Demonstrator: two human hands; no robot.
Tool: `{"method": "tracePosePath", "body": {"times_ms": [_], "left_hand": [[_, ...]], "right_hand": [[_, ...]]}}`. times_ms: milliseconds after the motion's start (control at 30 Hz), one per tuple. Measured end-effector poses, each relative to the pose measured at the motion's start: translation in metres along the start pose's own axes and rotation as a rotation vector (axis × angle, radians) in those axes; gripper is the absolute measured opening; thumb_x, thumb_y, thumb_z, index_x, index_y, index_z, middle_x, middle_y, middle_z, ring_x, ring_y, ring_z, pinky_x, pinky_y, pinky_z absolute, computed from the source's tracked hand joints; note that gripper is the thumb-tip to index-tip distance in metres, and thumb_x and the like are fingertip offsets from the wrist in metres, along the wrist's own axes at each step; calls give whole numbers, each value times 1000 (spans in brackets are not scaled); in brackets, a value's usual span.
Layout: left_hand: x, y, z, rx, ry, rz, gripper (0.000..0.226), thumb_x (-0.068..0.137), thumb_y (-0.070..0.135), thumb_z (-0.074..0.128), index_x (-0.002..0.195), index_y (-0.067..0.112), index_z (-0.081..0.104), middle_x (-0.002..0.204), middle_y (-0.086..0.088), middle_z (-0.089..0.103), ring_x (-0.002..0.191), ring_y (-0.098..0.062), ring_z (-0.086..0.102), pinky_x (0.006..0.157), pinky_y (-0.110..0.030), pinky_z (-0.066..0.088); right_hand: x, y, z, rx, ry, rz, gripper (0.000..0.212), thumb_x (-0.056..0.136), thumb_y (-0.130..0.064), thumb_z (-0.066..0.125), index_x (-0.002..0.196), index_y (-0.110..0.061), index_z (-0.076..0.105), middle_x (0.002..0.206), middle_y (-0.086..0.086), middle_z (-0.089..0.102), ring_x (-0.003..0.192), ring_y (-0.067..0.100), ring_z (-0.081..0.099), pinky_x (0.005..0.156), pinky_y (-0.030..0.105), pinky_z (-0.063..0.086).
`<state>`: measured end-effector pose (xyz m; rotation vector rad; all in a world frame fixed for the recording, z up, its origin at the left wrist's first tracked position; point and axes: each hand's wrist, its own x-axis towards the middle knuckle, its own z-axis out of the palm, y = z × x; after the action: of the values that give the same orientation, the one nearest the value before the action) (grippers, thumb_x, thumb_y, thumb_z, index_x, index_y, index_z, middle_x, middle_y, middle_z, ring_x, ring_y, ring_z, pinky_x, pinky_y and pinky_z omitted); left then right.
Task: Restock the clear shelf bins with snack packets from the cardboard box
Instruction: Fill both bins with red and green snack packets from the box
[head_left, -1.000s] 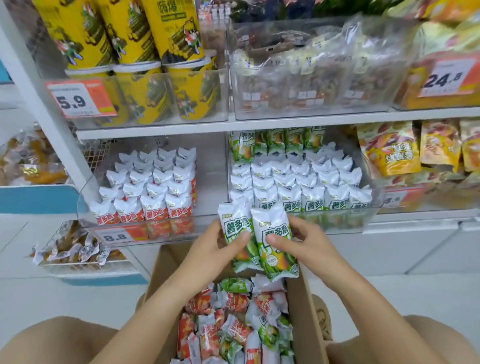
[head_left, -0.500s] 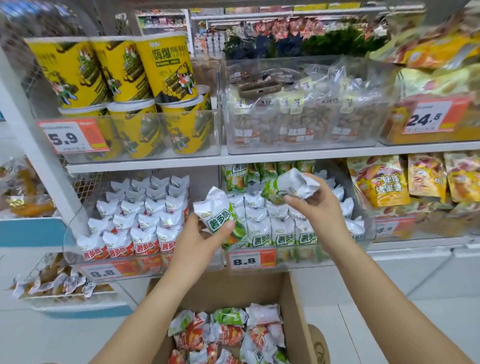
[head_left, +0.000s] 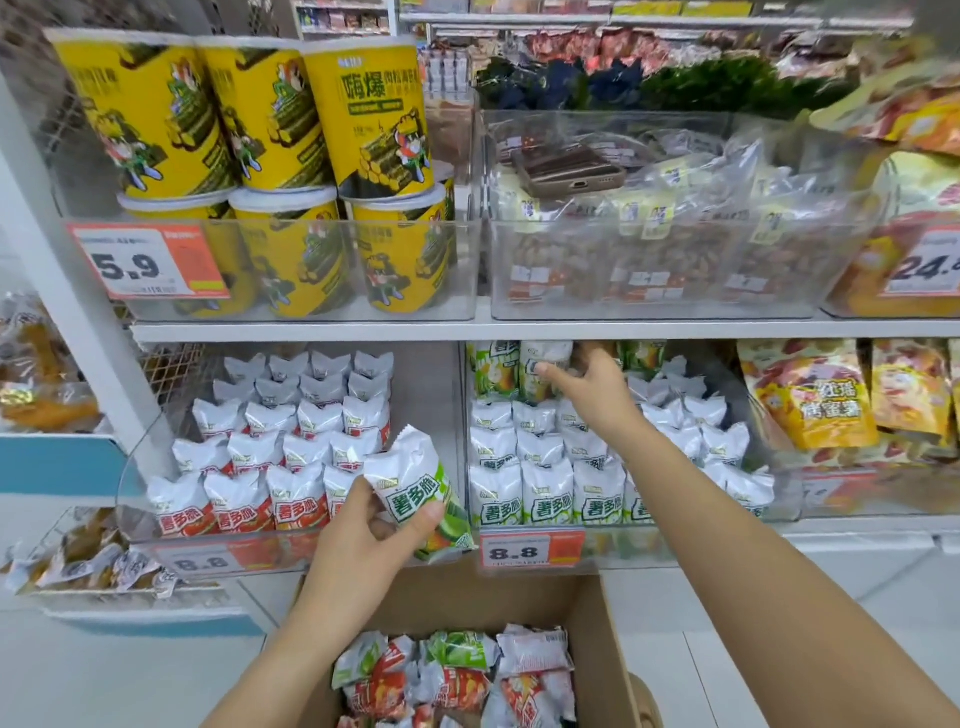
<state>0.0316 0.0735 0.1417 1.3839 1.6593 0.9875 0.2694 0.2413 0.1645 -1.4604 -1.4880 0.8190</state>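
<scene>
Shop aisle, white shelving, clear bins on two tiers; pale floor tiles below.

Right fingers (head_left: 545, 370) pinch a green packet (head_left: 540, 364) at the back row of the green-packet bin (head_left: 769, 499), thumb on the near face, other fingers curled behind it. Right hand (head_left: 592, 389) sits at about 1 o'clock in the view, arm reaching over the front rows. Whether the packet is seated yet I cannot tell.

Left fingers wrap the lower half of a second green packet (head_left: 415, 491), thumb across its front. Left hand (head_left: 363, 525) at 6 o'clock of centre, just in front of the red-packet bin (head_left: 135, 499); the packet overlaps that bin's right front corner.

Cardboard box (head_left: 608, 634) at 6 o'clock, red and green packets mixed inside.

Risks, as I judge them:
- Right forearm passes close above the standing front rows; a drop of the wrist could topple them like dominoes.
- Back-row packet, if released tilted, may fall forward onto the rows ahead.
- Left packet is nearest the red bin; careless placement would mix flavours.
- Puffy packets are slippery and crushable; a hard pinch could burst one.
</scene>
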Motion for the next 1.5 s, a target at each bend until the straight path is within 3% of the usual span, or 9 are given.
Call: {"method": "tracePosePath", "body": {"times_ms": [100,200,333,533,733,900,1033,1267,1500], "left_hand": [[2,1,0,-39,16,3,56,65,78,61,106,42,49,107,22,61,97,5,56,82,-22,45],[7,3,1,-45,3,8,59,65,79,60,102,34,50,97,8,60,80,-3,54,75,-22,43],[12,11,2,-72,12,24,66,66,76,60,108,25,52,101,7,63,89,-8,58,80,-26,45],[25,26,7,-76,16,74,85,61,81,61,126,28,48,105,4,67,92,-13,63,85,-39,53],[30,49,22,-180,36,130,42,66,58,66,100,34,56,97,18,68,86,7,62,78,-22,49],[40,68,52,-195,-2,166,35,75,56,71,102,37,60,96,20,68,89,9,61,76,-15,47],[40,78,67,-75,-148,188,34,78,66,61,99,40,63,99,25,64,99,9,55,88,-20,44],[94,72,58,105,118,92,58,90,44,60,137,14,44,137,-7,46,128,-25,42,103,-37,36],[148,67,77,245,102,-8,53,85,42,68,119,5,52,117,-17,56,112,-36,53,88,-39,46]], "right_hand": [[9,7,1,74,39,87,60,82,-46,70,116,2,56,97,13,65,84,28,60,69,30,40],[17,8,2,69,31,88,51,86,-42,67,116,-3,58,79,2,60,61,14,49,56,27,39],[23,9,9,54,-19,54,53,89,-42,62,128,-8,53,110,11,66,85,26,59,78,33,46],[23,6,14,-210,-55,71,55,93,-47,55,131,-9,46,107,12,61,93,28,57,70,31,39],[-48,-10,7,0,126,-46,51,93,-38,58,138,-20,42,128,-4,54,115,12,53,84,15,41],[-115,-19,-3,157,-232,-87,35,81,-34,73,112,-41,59,104,-21,66,102,-1,60,80,14,51],[-111,-7,-25,140,-255,66,24,78,-19,78,82,-32,58,70,-15,63,75,0,58,66,12,45],[-105,18,-59,191,-141,189,77,68,-25,86,132,-11,46,126,-8,51,118,19,50,91,31,41],[-84,37,-84,316,-22,185,91,75,-18,80,147,-13,25,74,-7,37,79,12,47,69,25,38]]}}
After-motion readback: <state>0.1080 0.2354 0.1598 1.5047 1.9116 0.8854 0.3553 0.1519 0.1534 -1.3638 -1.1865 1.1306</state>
